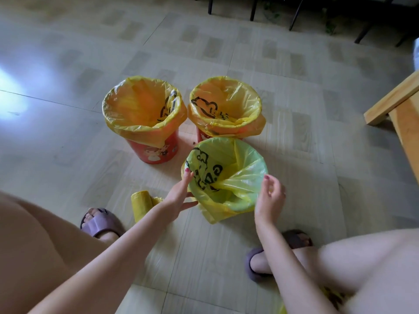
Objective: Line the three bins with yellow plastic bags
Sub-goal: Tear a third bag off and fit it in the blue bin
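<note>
Head camera looks down at three bins on the tiled floor (pixel 68 132), and I see each one stands upright with its mouth pointing up. The two red bins, one at the left (pixel 154 150) and one at the right (pixel 201 134), sit side by side at the back, each with a yellow bag folded over its rim. The near bin (pixel 240 206) is green and touches the right red one. Its yellow bag (pixel 235 184) hangs over the rim, bunched toward the middle. The left hand (pixel 179 196) touches the bag's left edge, fingers spread apart, holding nothing. The right hand (pixel 269 196) floats just beside the right edge, fingers loosely curled and empty. A roll of yellow bags (pixel 141 206) lies on the floor near the left wrist.
</note>
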